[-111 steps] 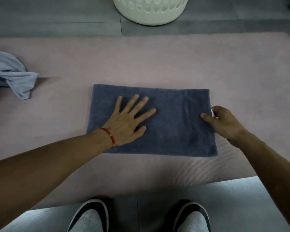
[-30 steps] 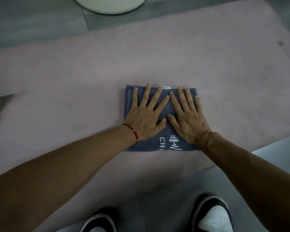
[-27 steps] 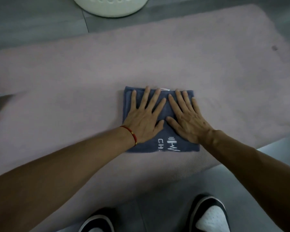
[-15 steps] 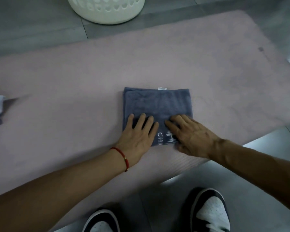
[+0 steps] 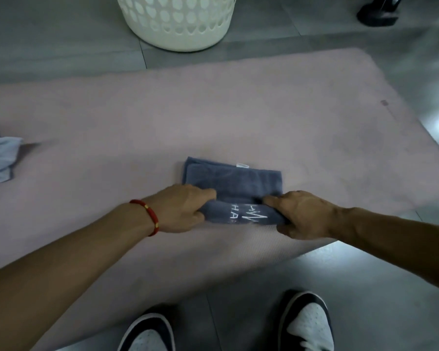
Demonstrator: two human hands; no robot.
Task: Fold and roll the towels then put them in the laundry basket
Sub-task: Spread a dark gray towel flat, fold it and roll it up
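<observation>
My left hand and right hand each grip an end of the dark towel's rolled near edge, apparently curled under, on the pink mat, laundry basket at twelve o'clock.

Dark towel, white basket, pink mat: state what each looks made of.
Dark towel: soft terry-like cloth, matte and fuzzy, curling under the fingers; white lettering on it.
White basket: probably moulded plastic, smooth, with regular cut-out holes.
Pink mat: likely foam or rubber, matte, finely ribbed near its front edge.
</observation>
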